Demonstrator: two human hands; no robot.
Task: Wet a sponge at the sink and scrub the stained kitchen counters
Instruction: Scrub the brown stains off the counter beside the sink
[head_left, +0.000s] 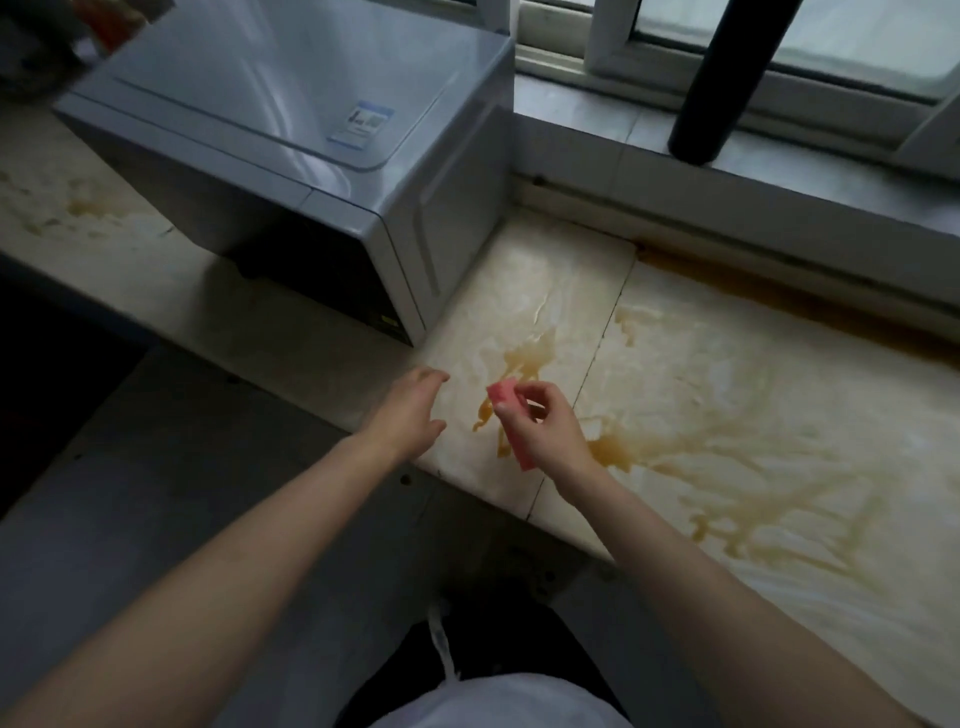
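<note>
While the left hand (410, 410) spreads empty, the right grip (540, 426) pinches one sponge (506, 410).

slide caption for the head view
Right hand holds a pink sponge over brown stains beside a microwave.

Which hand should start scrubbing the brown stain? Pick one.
Right. The right hand already has the pink sponge in its grip, just above the brown stain on the counter. The left hand is empty, open, at the counter's edge.
</note>
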